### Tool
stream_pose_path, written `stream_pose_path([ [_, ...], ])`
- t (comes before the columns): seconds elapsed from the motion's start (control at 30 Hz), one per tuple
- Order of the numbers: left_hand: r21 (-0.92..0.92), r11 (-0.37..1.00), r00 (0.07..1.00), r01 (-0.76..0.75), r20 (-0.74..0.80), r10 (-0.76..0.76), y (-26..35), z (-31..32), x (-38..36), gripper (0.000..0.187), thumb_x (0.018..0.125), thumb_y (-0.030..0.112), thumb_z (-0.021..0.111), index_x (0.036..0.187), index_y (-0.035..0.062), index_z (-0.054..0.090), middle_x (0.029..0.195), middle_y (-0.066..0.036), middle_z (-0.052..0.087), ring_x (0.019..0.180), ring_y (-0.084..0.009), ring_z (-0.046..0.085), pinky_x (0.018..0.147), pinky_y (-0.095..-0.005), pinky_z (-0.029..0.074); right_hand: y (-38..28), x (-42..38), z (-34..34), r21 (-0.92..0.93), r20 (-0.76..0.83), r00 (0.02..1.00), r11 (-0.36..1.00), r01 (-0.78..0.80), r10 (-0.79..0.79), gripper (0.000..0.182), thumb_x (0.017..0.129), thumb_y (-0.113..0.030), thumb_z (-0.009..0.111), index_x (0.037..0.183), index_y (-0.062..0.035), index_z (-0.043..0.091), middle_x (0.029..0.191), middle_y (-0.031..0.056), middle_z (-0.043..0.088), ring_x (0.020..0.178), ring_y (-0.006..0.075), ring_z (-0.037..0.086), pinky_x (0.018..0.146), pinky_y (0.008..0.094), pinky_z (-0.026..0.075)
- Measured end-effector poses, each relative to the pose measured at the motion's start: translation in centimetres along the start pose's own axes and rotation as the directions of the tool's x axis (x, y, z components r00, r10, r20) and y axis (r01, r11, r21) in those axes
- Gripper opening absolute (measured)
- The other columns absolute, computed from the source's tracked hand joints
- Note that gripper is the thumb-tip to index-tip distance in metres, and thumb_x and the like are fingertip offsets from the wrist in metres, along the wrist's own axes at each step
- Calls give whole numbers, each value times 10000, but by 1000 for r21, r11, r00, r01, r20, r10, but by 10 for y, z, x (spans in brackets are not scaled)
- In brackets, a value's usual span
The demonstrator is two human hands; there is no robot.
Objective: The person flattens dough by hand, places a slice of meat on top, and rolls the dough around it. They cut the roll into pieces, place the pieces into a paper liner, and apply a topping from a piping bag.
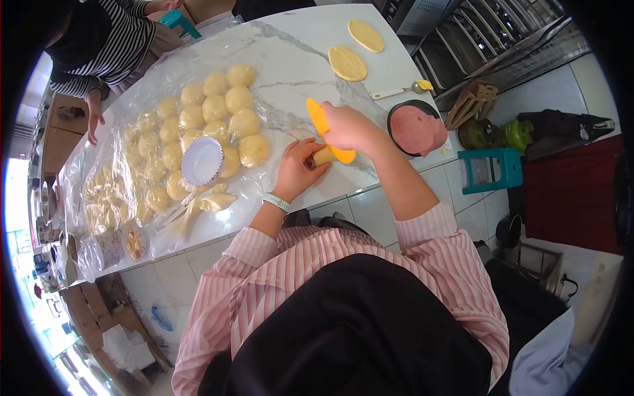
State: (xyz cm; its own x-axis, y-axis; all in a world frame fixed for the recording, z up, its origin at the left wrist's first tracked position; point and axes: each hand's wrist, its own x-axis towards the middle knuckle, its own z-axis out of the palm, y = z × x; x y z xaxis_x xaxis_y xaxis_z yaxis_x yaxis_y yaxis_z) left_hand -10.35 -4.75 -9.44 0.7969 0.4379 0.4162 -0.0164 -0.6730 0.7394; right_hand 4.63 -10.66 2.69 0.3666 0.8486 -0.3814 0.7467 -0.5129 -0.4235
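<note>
My right hand (349,127) grips a yellow dough scraper (317,117), whose lower end stands at the side of a small dough roll (323,156). Whether the blade has cut into it cannot be seen. Curled round the other end of the roll, my left hand (296,170) keeps it on the marble-patterned table (290,66). Something dark pink shows between the left thumb and fingers, partly hidden. Two flattened dough ovals (347,63) lie farther back. To the right stands a dark round container with pink meat slices (415,129).
Many dough balls (214,109) sit under clear plastic on the left, with a paper baking cup (203,161) on top. A brush (396,92) lies by the right edge. Across the table is a person in a striped sleeve (122,30). A teal stool (490,170) stands right.
</note>
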Motion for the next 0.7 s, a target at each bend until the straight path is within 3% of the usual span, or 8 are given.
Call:
stream_pose_path([
  [0.17, -87, 995, 999, 43, 8, -43, 9, 0, 4, 368, 641, 83, 793, 979, 27, 658, 915, -99, 646, 746, -218, 577, 632, -309, 485, -14, 20, 7, -114, 119, 993, 993, 14, 0, 420, 722, -61, 621, 1113, 29, 499, 938, 244, 653, 863, 376, 655, 706, 456, 531],
  [0.23, -55, 991, 991, 122, 63, -118, 3, 2, 2, 366, 633, 116, 793, 968, 51, 658, 978, -115, 661, 931, -265, 603, 882, -388, 420, -9, 5, 19, -65, -13, 999, 997, 44, -45, 391, 740, -51, 623, 1103, 29, 502, 925, 232, 653, 823, 363, 659, 671, 447, 533],
  [0.33, -47, 992, 993, 115, 45, -113, 1, 3, 3, 361, 624, 132, 796, 948, 62, 653, 955, -115, 662, 957, -277, 619, 976, -412, 411, 1, -24, 51, 8, -286, 950, 991, 130, -123, 397, 771, -44, 621, 1139, 22, 486, 862, 216, 648, 735, 351, 656, 610, 430, 529],
  [0.4, -89, 981, 983, 172, 79, -165, 6, -2, 0, 371, 624, 136, 799, 952, 58, 642, 917, -109, 647, 901, -265, 615, 936, -400, 437, 18, -41, 92, -32, -503, 833, 968, 247, -229, 425, 799, -48, 611, 1190, 16, 457, 813, 212, 640, 677, 346, 649, 573, 421, 522],
  [0.47, -153, 937, 940, 314, 187, -285, 10, -8, 0, 396, 630, 143, 802, 972, 53, 625, 897, -108, 622, 856, -252, 603, 887, -393, 467, 37, -50, 130, -194, -696, 601, 909, 370, -393, 458, 834, -59, 595, 1250, 10, 417, 771, 213, 630, 629, 342, 642, 542, 417, 511],
  [0.57, -267, 930, 964, 254, 143, -223, 6, -7, -6, 438, 686, 92, 787, 1078, 36, 600, 986, -52, 602, 842, -187, 609, 661, -270, 505, 50, -58, 134, 168, -724, 687, 949, 268, -66, 473, 865, -113, 587, 1284, -6, 394, 755, 211, 630, 631, 372, 634, 554, 443, 504],
  [0.67, -165, 956, 970, 242, 83, -231, 25, -11, 0, 530, 685, 106, 796, 1160, 50, 566, 1071, -83, 610, 876, -220, 628, 705, -284, 520, 52, -55, 101, 372, -785, 618, 823, 428, 34, 453, 873, -139, 581, 1272, -22, 400, 788, 218, 639, 670, 412, 626, 557, 476, 492],
  [0.7, -134, 975, 984, 175, 49, -169, 27, -8, 2, 525, 685, 108, 799, 1155, 48, 573, 1070, -92, 617, 870, -227, 634, 718, -290, 522, 53, -53, 82, 327, -779, 626, 848, 416, -7, 453, 865, -140, 581, 1265, -26, 403, 792, 224, 639, 682, 423, 622, 568, 487, 490],
])
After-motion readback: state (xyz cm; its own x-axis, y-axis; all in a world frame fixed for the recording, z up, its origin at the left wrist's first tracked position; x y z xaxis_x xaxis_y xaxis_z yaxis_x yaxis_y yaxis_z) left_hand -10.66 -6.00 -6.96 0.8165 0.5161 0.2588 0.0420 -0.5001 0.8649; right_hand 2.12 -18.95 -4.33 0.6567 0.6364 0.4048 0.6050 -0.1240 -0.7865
